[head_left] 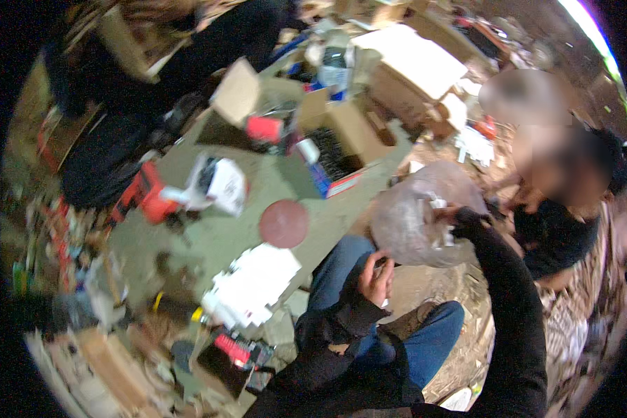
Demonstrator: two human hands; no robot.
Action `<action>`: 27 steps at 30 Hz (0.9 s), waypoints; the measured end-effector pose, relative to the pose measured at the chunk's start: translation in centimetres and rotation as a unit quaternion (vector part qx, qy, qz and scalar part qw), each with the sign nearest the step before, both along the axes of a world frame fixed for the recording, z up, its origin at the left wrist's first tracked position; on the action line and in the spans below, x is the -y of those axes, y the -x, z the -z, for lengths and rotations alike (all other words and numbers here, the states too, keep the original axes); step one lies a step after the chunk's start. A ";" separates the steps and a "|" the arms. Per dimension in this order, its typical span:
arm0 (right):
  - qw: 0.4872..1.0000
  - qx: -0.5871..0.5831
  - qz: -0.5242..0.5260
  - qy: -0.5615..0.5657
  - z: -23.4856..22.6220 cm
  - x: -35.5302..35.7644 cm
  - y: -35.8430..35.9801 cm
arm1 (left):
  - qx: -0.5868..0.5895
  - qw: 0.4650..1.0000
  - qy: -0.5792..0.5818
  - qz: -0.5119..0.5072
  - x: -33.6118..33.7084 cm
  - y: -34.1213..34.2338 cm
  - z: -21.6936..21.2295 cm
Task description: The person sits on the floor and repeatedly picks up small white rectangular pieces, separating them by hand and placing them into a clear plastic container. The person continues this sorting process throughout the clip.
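A clear plastic bag [404, 226] bulges in front of me on the right, with small white pieces inside it. My right hand [467, 219] reaches to the bag's upper part, the arm stretched out in a black sleeve. Blur and the plastic hide how its fingers are set. Close above my knee, my left hand [376, 280] has its fingers curled in. A pale bit shows at its lower edge, too small to name. To the left, many white pieces [251, 285] lie side by side on the green table.
A round reddish disc [283, 223] lies on the green table [209, 244]. Behind it stands an open carton of dark screws [334, 157]. A red power tool [145, 195] rests at left, another red tool [237, 348] near me. A person [557, 223] crouches at right.
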State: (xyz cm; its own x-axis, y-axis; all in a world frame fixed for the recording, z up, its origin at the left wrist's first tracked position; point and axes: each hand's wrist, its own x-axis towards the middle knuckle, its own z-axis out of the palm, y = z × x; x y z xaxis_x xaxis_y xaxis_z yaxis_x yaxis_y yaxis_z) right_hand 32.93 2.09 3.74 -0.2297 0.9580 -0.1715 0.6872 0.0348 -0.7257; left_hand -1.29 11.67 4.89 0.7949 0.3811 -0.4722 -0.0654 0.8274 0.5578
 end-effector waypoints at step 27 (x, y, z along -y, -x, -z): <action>0.742 -0.396 0.538 0.058 -6.6 12.8 35.6 | 0.133 0.955 -0.106 0.242 9.2 2.9 -0.8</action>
